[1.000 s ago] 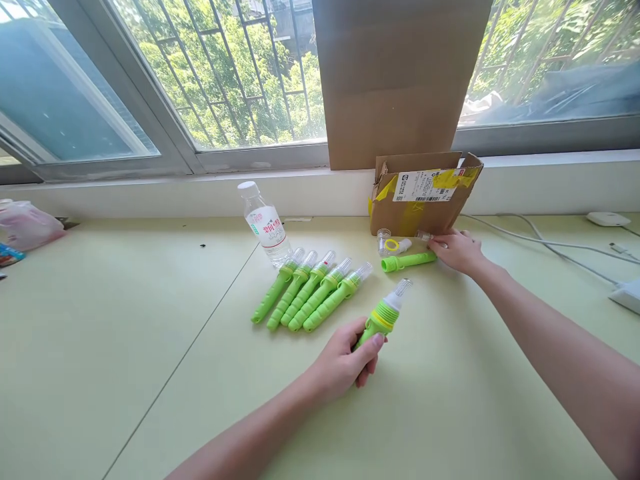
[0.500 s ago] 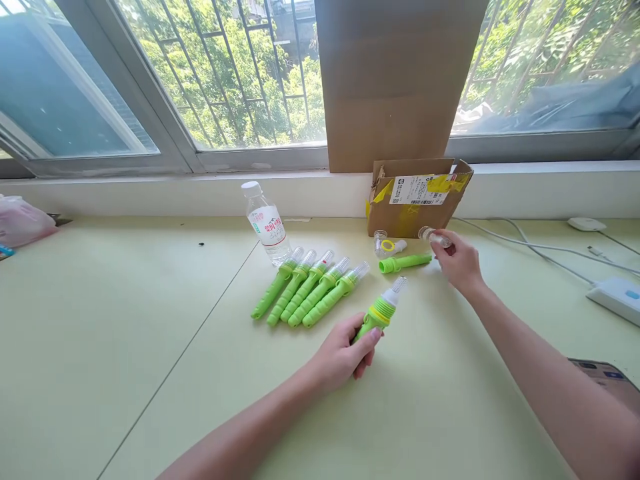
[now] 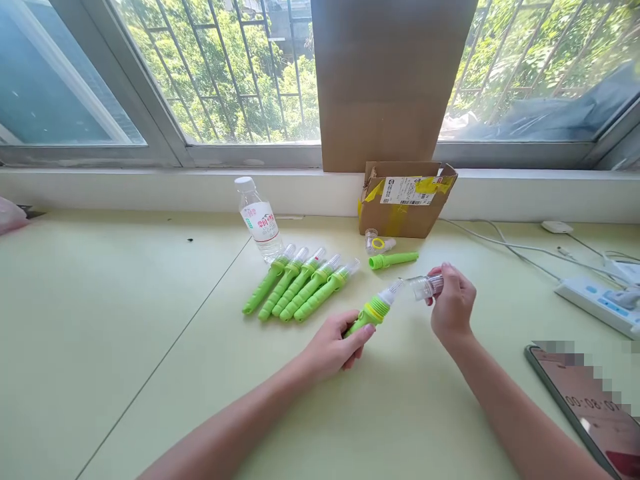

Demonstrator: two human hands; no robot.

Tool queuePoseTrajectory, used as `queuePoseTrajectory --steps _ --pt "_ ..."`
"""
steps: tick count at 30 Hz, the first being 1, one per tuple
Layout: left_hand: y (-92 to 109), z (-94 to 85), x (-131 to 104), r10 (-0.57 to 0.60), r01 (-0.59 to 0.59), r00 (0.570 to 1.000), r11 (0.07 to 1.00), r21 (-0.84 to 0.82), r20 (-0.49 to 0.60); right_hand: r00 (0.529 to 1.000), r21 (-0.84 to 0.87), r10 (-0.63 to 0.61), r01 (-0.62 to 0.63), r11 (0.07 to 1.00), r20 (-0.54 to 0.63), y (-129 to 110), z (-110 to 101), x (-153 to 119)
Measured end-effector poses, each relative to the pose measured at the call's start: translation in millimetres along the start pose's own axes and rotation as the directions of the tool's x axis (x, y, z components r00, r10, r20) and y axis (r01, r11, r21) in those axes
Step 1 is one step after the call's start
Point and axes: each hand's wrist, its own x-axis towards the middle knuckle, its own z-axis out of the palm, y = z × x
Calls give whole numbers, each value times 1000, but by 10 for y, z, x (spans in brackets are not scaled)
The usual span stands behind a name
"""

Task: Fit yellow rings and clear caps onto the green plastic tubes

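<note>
My left hand (image 3: 345, 342) is closed round a green tube (image 3: 376, 309) with a yellow ring and a white, clear-ended tip pointing up and right. Pinched in my right hand (image 3: 453, 300) is a clear cap (image 3: 425, 287), its wide mouth facing that tip, close to it. Several green tubes with clear caps (image 3: 316, 293) lie side by side to the left. Beyond my hands lies a loose green tube (image 3: 395, 260), and behind it a clear cap (image 3: 371, 241), a yellow ring (image 3: 378, 244) and a small white piece (image 3: 389, 246).
A water bottle (image 3: 260, 223) stands behind the row of tubes. An open cardboard box (image 3: 400, 217) is against the wall. Cables, a power strip (image 3: 595, 303) and a phone (image 3: 585, 407) are on the right.
My right hand has come back toward me with the clear cap, from beside the box to near the tip of the held tube. My left hand keeps its hold. The view has shifted slightly right.
</note>
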Motion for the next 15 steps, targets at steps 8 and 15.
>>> queuePoseTrajectory --steps 8,15 --pt "44 -42 -17 -41 40 999 998 55 27 992 -13 -83 82 997 -97 -80 -17 -82" --pt "90 -48 -44 -7 -5 998 980 197 63 976 -68 -91 107 992 199 -107 33 -240"
